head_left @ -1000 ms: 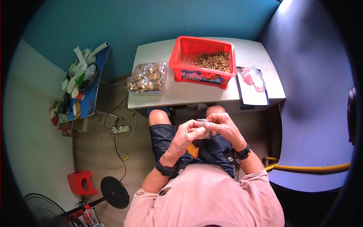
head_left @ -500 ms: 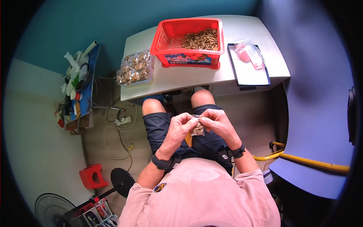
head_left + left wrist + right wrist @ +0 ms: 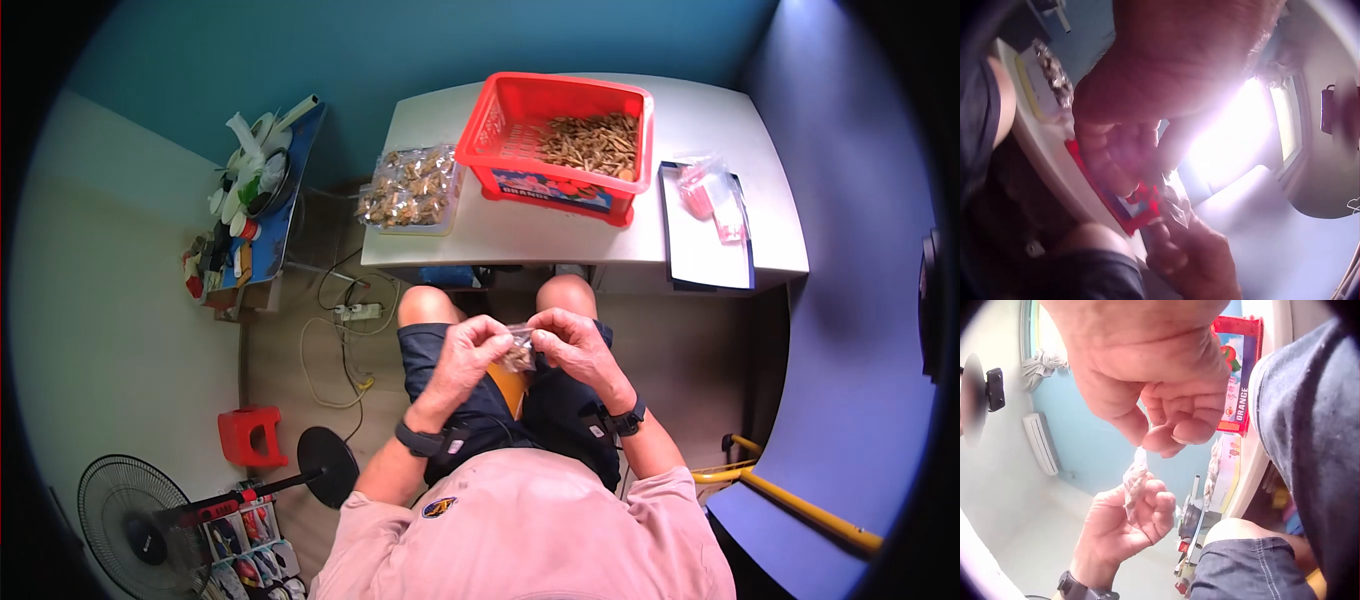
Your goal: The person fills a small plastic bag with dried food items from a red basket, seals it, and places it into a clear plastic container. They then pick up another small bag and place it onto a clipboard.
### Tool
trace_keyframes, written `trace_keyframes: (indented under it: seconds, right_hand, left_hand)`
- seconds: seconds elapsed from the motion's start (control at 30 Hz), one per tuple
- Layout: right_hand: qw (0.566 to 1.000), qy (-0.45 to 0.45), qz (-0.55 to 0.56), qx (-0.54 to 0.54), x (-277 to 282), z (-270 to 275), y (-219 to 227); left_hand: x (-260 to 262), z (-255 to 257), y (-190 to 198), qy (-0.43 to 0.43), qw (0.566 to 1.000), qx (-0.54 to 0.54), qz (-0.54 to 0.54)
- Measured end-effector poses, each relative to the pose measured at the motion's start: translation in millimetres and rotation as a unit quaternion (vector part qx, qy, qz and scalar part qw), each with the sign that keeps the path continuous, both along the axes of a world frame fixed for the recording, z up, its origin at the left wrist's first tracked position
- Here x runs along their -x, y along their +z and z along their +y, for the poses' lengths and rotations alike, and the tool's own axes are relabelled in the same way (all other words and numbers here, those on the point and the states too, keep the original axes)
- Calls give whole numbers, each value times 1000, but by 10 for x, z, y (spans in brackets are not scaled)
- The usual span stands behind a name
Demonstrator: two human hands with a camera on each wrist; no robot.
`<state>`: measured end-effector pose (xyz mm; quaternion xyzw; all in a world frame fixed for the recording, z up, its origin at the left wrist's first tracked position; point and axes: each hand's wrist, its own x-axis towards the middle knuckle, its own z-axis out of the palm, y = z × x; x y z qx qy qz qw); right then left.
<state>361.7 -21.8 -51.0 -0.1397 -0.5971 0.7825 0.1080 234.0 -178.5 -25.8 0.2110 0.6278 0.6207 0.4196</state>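
A small clear bag (image 3: 518, 354) of brown dried pieces hangs between both hands above the lap. The left hand (image 3: 462, 362) pinches its top left corner between thumb and forefinger; the right hand (image 3: 582, 352) pinches the top right corner. In the right wrist view the bag (image 3: 1135, 481) is seen edge-on, with the right hand (image 3: 1147, 381) above it and the left hand (image 3: 1124, 525) below. The left wrist view shows the bag (image 3: 1175, 199) between the fingers, partly hidden by the left hand (image 3: 1166, 81).
On the white table (image 3: 420, 249) stand a red basket (image 3: 548, 172) of dried brown pieces, a tray of filled bags (image 3: 410, 190) at left, and a dark-edged white tray (image 3: 700, 255) with pink-and-clear bags at right. A fan (image 3: 145, 535) and red stool (image 3: 252, 436) are lower left.
The head view has shifted between frames. Both hands keep pinching the bag, which hangs lower and more visibly below the fingers than a second ago; the hands have parted slightly.
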Motion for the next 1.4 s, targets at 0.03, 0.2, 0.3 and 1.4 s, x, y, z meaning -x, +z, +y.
trace_keyframes:
  seconds: [0.03, 0.2, 0.3, 1.4]
  right_hand:
    - [999, -13, -8, 47, 52, -6, -10]
    - [994, -21, -56, -96, 237, 74, -258]
    - [975, -23, -98, -199, 373, 93, -235]
    - [909, 41, 56, -410, 1079, -143, -329]
  left_hand:
    - [153, -34, 50, 7, 1000, 0, 15]
    - [1365, -184, 595, -9, 978, 78, 193]
    - [2114, -65, 895, 26, 964, 116, 236]
    - [3964, 736, 14, 9, 849, 241, 469]
